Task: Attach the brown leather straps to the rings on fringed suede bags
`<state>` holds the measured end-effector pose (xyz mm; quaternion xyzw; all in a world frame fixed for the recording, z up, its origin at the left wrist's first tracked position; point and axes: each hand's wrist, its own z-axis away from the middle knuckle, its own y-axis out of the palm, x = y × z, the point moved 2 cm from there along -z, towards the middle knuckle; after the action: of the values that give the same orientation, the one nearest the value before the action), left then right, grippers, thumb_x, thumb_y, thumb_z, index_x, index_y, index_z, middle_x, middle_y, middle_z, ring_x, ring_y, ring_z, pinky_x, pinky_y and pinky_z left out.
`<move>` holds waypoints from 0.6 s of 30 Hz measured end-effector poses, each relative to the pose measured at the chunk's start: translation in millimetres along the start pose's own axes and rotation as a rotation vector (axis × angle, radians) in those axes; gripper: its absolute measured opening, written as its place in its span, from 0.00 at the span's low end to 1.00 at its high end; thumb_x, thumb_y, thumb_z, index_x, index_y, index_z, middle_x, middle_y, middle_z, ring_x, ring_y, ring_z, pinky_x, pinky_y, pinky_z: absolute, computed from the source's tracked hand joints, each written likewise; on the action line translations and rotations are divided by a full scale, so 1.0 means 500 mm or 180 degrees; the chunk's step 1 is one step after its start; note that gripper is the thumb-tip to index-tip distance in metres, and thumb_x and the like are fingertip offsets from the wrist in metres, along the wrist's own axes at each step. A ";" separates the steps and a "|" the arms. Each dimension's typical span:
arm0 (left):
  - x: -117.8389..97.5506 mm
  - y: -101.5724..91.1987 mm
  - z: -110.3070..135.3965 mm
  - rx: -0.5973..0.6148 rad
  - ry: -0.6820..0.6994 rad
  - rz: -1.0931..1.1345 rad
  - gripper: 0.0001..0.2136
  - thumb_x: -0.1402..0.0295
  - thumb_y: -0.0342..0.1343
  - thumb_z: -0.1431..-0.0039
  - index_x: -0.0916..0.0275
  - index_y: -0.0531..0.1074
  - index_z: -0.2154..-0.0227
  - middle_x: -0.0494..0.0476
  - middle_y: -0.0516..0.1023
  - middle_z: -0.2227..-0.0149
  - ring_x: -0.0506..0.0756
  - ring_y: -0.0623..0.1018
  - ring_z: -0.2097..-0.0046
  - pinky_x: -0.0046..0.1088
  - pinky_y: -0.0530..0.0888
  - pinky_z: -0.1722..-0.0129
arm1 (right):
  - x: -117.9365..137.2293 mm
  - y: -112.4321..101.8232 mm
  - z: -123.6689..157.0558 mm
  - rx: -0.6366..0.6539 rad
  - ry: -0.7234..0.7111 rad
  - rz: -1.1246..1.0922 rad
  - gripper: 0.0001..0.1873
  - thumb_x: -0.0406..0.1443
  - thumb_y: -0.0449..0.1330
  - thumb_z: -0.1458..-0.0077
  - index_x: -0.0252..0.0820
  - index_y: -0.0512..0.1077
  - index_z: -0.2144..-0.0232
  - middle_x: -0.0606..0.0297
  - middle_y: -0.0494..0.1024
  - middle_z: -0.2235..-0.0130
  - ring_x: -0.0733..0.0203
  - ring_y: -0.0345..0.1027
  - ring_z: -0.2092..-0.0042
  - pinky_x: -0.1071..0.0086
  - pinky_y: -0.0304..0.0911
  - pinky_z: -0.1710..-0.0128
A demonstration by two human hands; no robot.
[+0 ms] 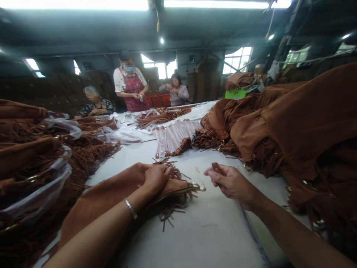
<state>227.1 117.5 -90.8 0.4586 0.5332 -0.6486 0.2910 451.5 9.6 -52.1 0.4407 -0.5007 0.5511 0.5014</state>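
Note:
A brown fringed bag [111, 190] of suede-like material lies on the white table in front of me. My left hand [157, 178] is closed on its upper edge, close to the fringe. From the bag's right end a gold metal ring [197, 187] sticks out toward my other hand. My right hand [231, 182] is apart from the bag, a little to the right of that ring. Between its thumb and fingers it pinches a small brown leather strap [216, 168], mostly hidden by the fingers.
Brown fringed bags [301, 123] are piled high on the right, and more fringed pieces [33, 163] with clear plastic wrap lie on the left. Plastic-wrapped straps [175, 136] are laid out mid-table. Several people sit or stand beyond, one in a checked apron [134, 89].

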 end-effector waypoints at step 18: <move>-0.006 -0.107 0.056 -0.1481 0.0031 -0.2108 0.18 0.57 0.43 0.41 0.63 0.68 0.77 0.56 0.72 0.76 0.54 0.70 0.71 0.29 0.63 0.68 | 0.034 0.131 -0.126 0.0913 -0.0128 -0.0249 0.13 0.36 0.62 0.61 0.36 0.67 0.71 0.72 0.67 0.81 0.77 0.43 0.86 0.77 0.35 0.87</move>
<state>174.0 104.3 -65.1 0.1871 0.7861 -0.5671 0.1598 385.8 74.1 -49.5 0.5379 -0.4092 0.5881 0.4443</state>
